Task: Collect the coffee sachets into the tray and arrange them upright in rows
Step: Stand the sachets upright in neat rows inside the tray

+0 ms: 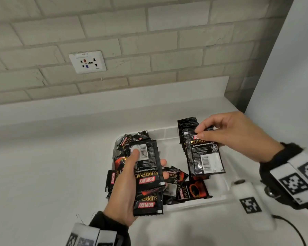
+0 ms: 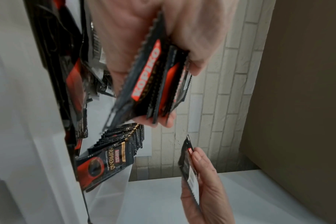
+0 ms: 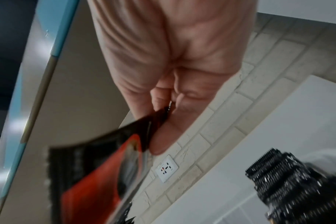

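- Two hands busy over the shallow white plastic tray (image 1: 169,132), which is the landmark here.
- Left hand (image 1: 126,189), above the tray's near-left corner: thumb on top, fingers curled under a small fanned stack of black foil coffee sachets (image 1: 146,167).
- Right hand (image 1: 235,134), above the tray's right side: thumb and fingertips (image 1: 202,135) pinched on the top seal of a single black foil sachet (image 1: 204,155); its body hangs free below the grip.
- Upright row of black sachets (image 1: 187,126) stands along the tray's right wall, just behind the hanging one.
- Loose heap of sachets (image 1: 178,181) lies flat across the tray's left and middle.
- Handling, judged: light, thin, floppy, slick foil. The stack looks likely to slide apart unless squeezed flat-on.
- Best hold looks like the stiff crimped top seal; the body would buckle.
- Next move probably needs the sachet lowered vertically against the row; a leaning row could topple.
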Available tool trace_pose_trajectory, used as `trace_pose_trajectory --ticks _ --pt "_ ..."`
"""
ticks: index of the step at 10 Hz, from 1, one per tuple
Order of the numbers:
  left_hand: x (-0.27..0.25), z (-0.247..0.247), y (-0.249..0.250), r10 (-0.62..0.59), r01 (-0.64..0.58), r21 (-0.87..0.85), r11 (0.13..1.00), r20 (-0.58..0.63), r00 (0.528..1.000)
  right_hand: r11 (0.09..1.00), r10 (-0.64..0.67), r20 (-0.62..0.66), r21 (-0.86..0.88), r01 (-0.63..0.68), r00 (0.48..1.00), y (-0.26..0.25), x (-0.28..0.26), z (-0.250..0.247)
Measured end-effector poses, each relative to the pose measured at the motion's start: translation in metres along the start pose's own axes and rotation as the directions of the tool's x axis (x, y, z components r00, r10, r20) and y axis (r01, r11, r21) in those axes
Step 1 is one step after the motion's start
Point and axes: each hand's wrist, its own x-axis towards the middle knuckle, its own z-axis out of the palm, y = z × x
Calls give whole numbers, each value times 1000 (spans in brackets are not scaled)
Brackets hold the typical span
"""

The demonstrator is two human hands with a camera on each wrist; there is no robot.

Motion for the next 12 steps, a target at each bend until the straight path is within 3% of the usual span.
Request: trace_pose_trajectory --ticks 1,3,4,5,6,7,9,10,11,12 --pt "1 -3 2 23 -22 34 999 -46 999 995 21 6 -95 -21 1000 -11 14 -4" --pt "-2 -16 19 146 -127 135 983 -143 979 993 106 13 -59 -106 994 -23 45 -14" --pt "-7 -25 29 166 -142 144 979 -171 971 970 78 69 -234 -60 995 -26 62 -11" --pt "-10 -31 35 146 -126 112 986 -186 972 888 18 128 -459 43 992 -29 79 1" --pt "-10 -33 37 147 -132 102 986 -164 975 647 -73 237 -728 227 969 -32 97 16" --pt "-8 -32 39 131 -116 106 988 -146 981 427 -39 345 -843 328 938 -36 113 31" --pt "-2 -25 40 138 -115 109 987 -236 962 350 162 400 -878 326 902 -38 143 49" --pt "0 -16 42 96 -68 115 991 -265 959 363 213 401 -879 309 891 -31 153 53" --pt "3 -9 43 87 -58 88 994 -377 922 421 258 398 -866 268 880 -21 161 58" --pt "8 -13 34 77 -53 79 995 -356 931 429 285 391 -869 248 875 -14 165 64"
